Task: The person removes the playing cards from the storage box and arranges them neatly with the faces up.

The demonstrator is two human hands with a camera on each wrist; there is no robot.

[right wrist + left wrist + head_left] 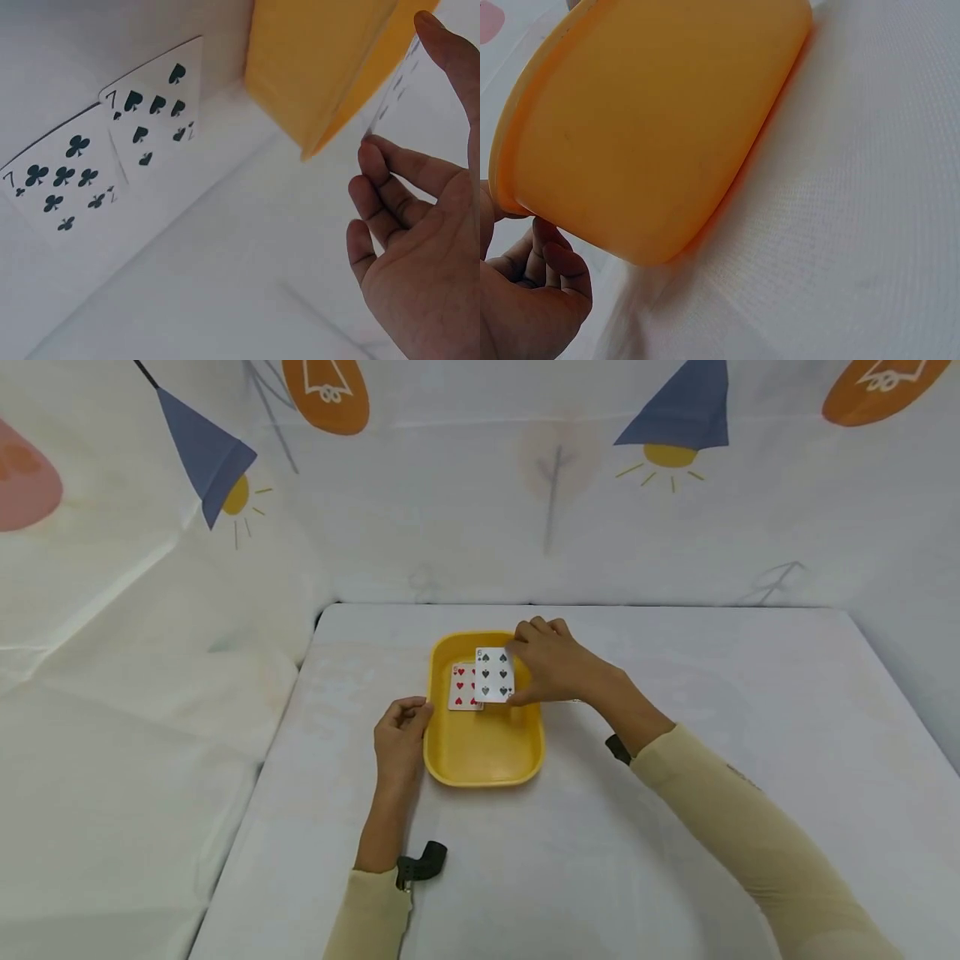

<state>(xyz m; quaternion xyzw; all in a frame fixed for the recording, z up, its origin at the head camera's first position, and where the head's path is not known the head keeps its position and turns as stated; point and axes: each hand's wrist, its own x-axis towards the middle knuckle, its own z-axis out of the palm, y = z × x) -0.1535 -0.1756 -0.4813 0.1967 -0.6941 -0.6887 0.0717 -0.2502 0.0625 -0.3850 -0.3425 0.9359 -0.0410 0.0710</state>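
Pinched: six of spades (495, 675) in right hand (555, 667), left rim of tray (483, 750) in left hand (400, 739). In right wrist view only: seven of clubs (61, 177), seven of spades (156, 105).

Right grip (551, 663) pinches the six of spades (494, 675) over the yellow tray (483, 752); left grip (400, 735) holds the tray.

Free passage over the yellow tray (483, 747) at its near half, cards (492, 675) and right grip (551, 667) in the way beyond.
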